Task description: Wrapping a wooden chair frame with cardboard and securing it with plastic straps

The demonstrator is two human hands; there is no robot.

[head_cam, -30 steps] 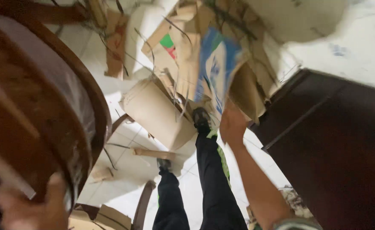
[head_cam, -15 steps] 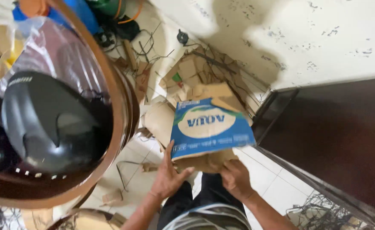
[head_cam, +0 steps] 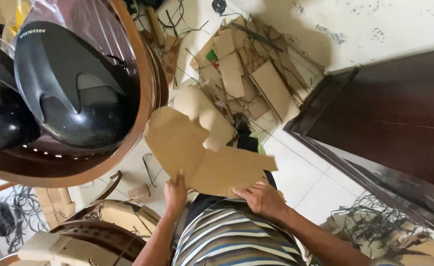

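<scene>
I hold a flattened brown cardboard box (head_cam: 202, 152) in front of my striped shirt, its plain inner side up and its flaps spread wide. My left hand (head_cam: 175, 191) grips its near left edge. My right hand (head_cam: 262, 198) grips its near right edge, thumb on top. Past the box lies a heap of cardboard scraps (head_cam: 249, 74) on the white tiled floor by the wall.
A round brown wooden table (head_cam: 138, 93) at the left carries a black helmet (head_cam: 64, 74) under clear plastic. A dark wooden cabinet (head_cam: 399, 113) stands at the right. Loose wires (head_cam: 374, 221) lie at lower right, a wooden chair (head_cam: 103, 231) at lower left.
The box has been turned over: its blue printed face showed half a second ago, now the plain brown side faces me and it is opened flatter. My left hand came off the table onto the box.
</scene>
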